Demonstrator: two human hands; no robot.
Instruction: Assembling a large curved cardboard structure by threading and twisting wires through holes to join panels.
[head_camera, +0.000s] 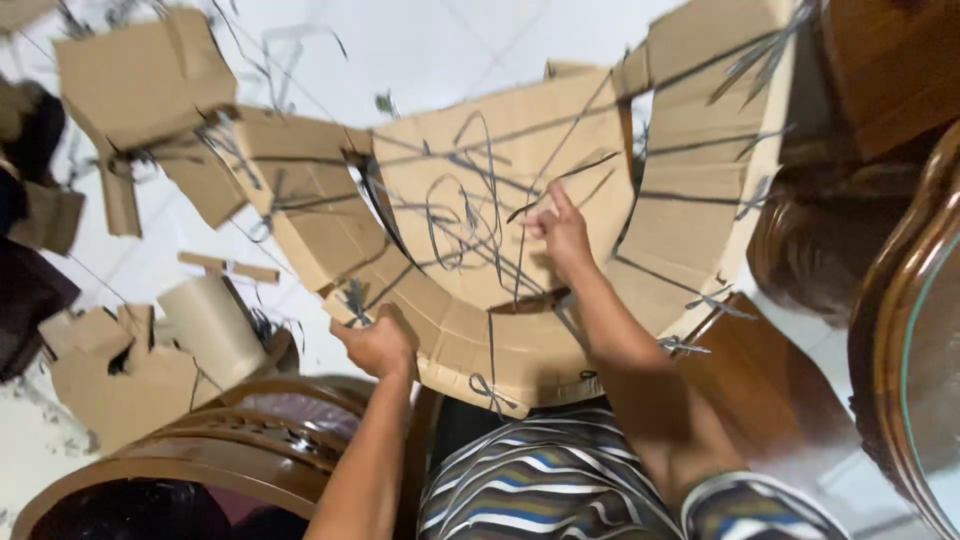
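So the left hand is gripping the near rim of a big curved cardboard frame, fingers curled shut on the edge; the right hand is reaching further in, fingertips pinched together on one of the grey strings crossing the middle panel; the frame is sitting propped over the lap, just beyond a striped shirt; cardboard scraps are lying on the white floor at far left; a cardboard tube is resting near left by a wooden chair; dark wooden furniture is standing on the right.
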